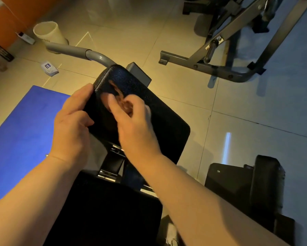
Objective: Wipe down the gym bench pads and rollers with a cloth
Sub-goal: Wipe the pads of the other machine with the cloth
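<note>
While left hand (72, 121) grips pad (149, 96), cloth (124, 103) under right hand (133, 121)

Open floor tiles (184, 89) are lying right of the bench pad (149, 107). A grey handlebar (78, 50) is blocking its far end; a blue mat (24, 130) is bordering its left; a machine frame (220, 68) is standing well apart.
</note>
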Motion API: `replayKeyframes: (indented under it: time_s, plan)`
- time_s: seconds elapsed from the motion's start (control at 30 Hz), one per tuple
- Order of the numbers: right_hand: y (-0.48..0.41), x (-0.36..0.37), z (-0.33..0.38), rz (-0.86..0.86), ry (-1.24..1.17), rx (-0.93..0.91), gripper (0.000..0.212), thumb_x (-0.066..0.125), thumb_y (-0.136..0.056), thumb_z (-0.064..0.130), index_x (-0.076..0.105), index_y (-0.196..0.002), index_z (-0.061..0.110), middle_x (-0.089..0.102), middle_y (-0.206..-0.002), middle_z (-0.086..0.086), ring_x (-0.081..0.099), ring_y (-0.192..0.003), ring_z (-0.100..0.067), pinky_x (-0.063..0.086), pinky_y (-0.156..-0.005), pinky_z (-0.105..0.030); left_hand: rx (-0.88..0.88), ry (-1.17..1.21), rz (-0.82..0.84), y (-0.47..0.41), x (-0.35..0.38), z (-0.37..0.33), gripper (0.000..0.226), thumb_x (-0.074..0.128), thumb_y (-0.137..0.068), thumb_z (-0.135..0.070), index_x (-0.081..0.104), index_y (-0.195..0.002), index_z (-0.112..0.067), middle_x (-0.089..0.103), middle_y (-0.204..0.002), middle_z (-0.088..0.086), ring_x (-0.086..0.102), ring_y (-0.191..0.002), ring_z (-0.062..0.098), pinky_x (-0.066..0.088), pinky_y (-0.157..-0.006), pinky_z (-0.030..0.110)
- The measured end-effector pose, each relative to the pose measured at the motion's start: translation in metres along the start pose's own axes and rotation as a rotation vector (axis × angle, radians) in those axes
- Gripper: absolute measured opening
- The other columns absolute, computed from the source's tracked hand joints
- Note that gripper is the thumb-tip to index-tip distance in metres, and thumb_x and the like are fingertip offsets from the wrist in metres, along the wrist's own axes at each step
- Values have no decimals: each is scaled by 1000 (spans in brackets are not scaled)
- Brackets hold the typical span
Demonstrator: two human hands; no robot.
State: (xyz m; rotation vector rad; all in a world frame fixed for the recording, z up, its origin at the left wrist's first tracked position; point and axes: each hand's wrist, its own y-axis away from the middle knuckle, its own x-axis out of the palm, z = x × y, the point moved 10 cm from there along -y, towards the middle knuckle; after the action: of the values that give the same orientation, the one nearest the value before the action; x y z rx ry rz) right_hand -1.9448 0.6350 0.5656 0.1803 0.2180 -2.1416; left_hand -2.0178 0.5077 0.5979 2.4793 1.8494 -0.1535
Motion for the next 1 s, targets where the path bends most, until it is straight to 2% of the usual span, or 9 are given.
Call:
replayKeyframes:
  time_s: [0.07, 0.13, 0.23, 0.43, 0.53, 0.6, 0.73, 0.87, 1.0]
  plan:
    - [13, -28, -56, -39, -174, 289, 21, 50, -92, 65, 54, -100, 46, 56, -108, 10, 59, -96, -10, 54, -88, -39, 24, -52, -4, 0, 1, 0, 66, 37, -63, 1, 62, -121, -18, 62, -127, -6, 54, -119, -2, 40, -94, 11]
    - [23, -67, -100, -216, -283, 444, 15, 56, -90, 63, 52, -96, 49, 59, -107, 7, 62, -97, -12, 54, -88, -40, 39, -101, 6, -2, 0, 2, 69, 39, -61, -3, 63, -123, -19, 62, -128, -7, 53, -123, 1, 38, -99, 15]
    - [39, -102, -147, -451, -379, 590, 34, 57, -91, 60, 49, -116, 38, 57, -117, 2, 60, -107, -17, 51, -93, -39, 44, -166, 47, -6, -1, 7, 78, 45, -54, -17, 63, -130, -12, 61, -132, 4, 50, -128, 17, 37, -103, 34]
    - [95, -99, -182, -680, -434, 769, 24, 50, -98, 52, 45, -112, 33, 55, -114, -5, 60, -100, -22, 48, -70, -30, 48, -239, 15, -8, -2, 9, 83, 47, -48, -25, 64, -128, -14, 60, -130, 11, 49, -127, 25, 37, -104, 40]
    - [135, -76, -174, -648, -400, 813, 32, 49, -100, 45, 44, -127, 28, 53, -120, -6, 60, -101, -24, 47, -70, -26, 83, -293, 73, -5, 6, 5, 65, 47, -48, -24, 65, -110, -16, 56, -110, 3, 48, -108, 18, 37, -89, 40]
    - [153, -60, -162, -454, -191, 760, 34, 45, -103, 31, 46, -137, 26, 44, -125, 5, 57, -105, -16, 46, -70, -14, 81, -303, 94, 1, 13, 0, 45, 47, -52, -12, 60, -94, -25, 51, -96, -7, 45, -96, 9, 36, -81, 35]
    - [170, -55, -158, -255, -99, 710, 37, 42, -105, 25, 50, -138, 38, 36, -135, 9, 50, -108, -6, 48, -70, -10, 80, -425, 99, 14, 8, -14, 54, 45, -66, 9, 47, -81, -43, 48, -80, -34, 43, -79, -21, 33, -71, 6]
    - [148, -83, -158, -458, -46, 683, 38, 40, -106, 24, 47, -142, 35, 33, -144, 2, 50, -120, -16, 42, -94, -27, 187, -620, 146, 44, -15, -22, 52, 45, -69, 1, 59, -108, -30, 55, -105, -25, 49, -106, -12, 40, -93, 8]
    - [161, -32, -136, -297, 17, 583, 38, 39, -105, 25, 45, -142, 36, 31, -142, 7, 50, -115, -9, 48, -88, -23, 315, -837, 155, 83, -32, -25, 79, 40, -66, 0, 53, -142, -18, 47, -145, -13, 39, -138, 5, 26, -112, 10]
